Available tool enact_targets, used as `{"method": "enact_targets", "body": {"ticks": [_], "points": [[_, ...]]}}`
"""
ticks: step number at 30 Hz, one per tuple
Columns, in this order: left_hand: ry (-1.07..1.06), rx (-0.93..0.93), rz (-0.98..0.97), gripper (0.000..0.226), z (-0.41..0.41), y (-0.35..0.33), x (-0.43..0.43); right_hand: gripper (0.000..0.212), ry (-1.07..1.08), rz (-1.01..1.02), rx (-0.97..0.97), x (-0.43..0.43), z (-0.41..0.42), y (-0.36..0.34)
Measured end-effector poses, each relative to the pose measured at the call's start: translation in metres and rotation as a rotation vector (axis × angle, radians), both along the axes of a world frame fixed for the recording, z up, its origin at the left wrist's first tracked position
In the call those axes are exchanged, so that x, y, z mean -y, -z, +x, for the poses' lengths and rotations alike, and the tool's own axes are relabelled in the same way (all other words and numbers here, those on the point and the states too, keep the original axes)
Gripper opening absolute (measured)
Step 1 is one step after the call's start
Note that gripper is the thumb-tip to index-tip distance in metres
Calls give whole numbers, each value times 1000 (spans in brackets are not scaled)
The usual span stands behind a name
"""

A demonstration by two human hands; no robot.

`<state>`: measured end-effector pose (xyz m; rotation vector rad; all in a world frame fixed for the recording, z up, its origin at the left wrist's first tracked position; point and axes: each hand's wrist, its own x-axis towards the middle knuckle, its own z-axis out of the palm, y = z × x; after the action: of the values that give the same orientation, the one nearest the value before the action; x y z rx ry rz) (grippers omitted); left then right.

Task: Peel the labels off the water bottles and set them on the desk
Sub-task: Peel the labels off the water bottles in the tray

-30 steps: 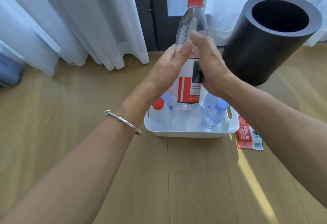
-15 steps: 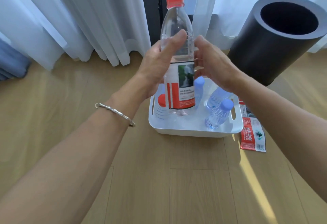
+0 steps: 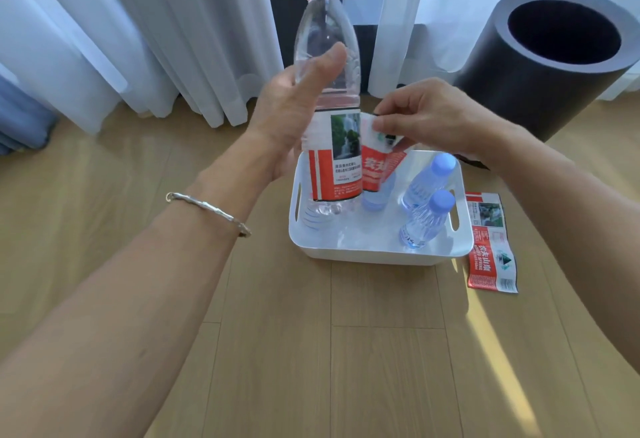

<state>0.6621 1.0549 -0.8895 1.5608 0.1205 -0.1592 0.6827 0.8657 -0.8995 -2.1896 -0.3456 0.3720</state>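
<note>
Bottle (image 3: 325,57), clear with a red cap, is held upright in the air over the far left corner of a white bin (image 3: 374,257), its base hanging just above the bin's left wall. The left hand (image 3: 294,115) grips it around the middle, thumb laid up the near side of the clear shoulder and fingers wrapped out of sight behind. Its red and white label (image 3: 346,167) is partly peeled: most of it clings to the lower body, while one end stands off to the right as a curled flap. The right hand (image 3: 433,115) pinches the top of that flap between thumb and curled fingers, just beside the bottle. In the bin stand three small bottles (image 3: 424,219) with pale blue caps, two near the right wall and one at the middle, partly hidden behind the flap. On the wooden floor (image 3: 277,351), just beside the bin's right wall, lies a loose label (image 3: 491,247), flat. A silver bracelet (image 3: 207,209) circles the left wrist. A black cylinder (image 3: 540,91) stands at the far right, before white curtains (image 3: 156,39).
</note>
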Motion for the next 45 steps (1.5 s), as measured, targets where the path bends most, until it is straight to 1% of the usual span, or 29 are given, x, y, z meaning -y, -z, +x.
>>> {"method": "enact_targets", "body": {"ticks": [2, 4, 7, 9, 11, 14, 17, 19, 21, 22, 24, 26, 28, 30, 32, 36, 38, 41, 45], "points": [[-105, 0, 11, 39, 4, 1, -4, 9, 24, -23, 16, 12, 1, -5], [-207, 7, 19, 44, 8, -2, -8, 9, 42, 1, -13, 22, 2, -8], [-322, 79, 170, 58, 12, -9, -12, 9, 7, 8, -47, 26, 2, -10], [-377, 130, 287, 59, 12, -14, -11, 8, -5, 1, -62, 29, 3, -11], [-420, 165, 356, 64, 13, -21, -12, 8, -2, -12, -78, 34, 4, -10], [-522, 196, 317, 75, 20, -33, -24, 6, 29, -48, -86, 46, 5, -3], [-626, 264, 248, 67, 25, -42, -41, 7, 81, -136, -83, 63, 3, 7], [-648, 311, 264, 59, 24, -44, -49, 6, 185, -113, -113, 77, 4, 13], [-616, 320, 249, 55, 22, -43, -50, 7, 260, -44, -133, 84, 6, 15], [-581, 306, 244, 53, 20, -42, -47, 11, 282, -21, -131, 85, 7, 16], [-488, 294, 257, 48, 15, -38, -34, 19, 321, -13, -104, 81, 7, 19], [-388, 321, 317, 47, 9, -35, -13, 21, 356, -20, -53, 78, 6, 23], [-284, 353, 379, 52, 2, -31, 8, 19, 414, -17, 1, 77, 6, 27], [-205, 366, 376, 59, -2, -25, 29, 21, 510, 47, 9, 85, 3, 30], [-169, 359, 358, 60, -3, -17, 46, 23, 617, 98, -20, 100, 0, 37], [-95, 320, 339, 63, -4, 1, 77, 27, 760, 174, -160, 125, -14, 57], [-68, 302, 338, 67, -4, 9, 90, 24, 825, 232, -193, 133, -19, 69], [-50, 313, 341, 74, -2, 12, 108, 21, 922, 283, -230, 145, -21, 84], [-26, 357, 372, 76, 3, 3, 132, 25, 1024, 284, -262, 163, -28, 98]]}}
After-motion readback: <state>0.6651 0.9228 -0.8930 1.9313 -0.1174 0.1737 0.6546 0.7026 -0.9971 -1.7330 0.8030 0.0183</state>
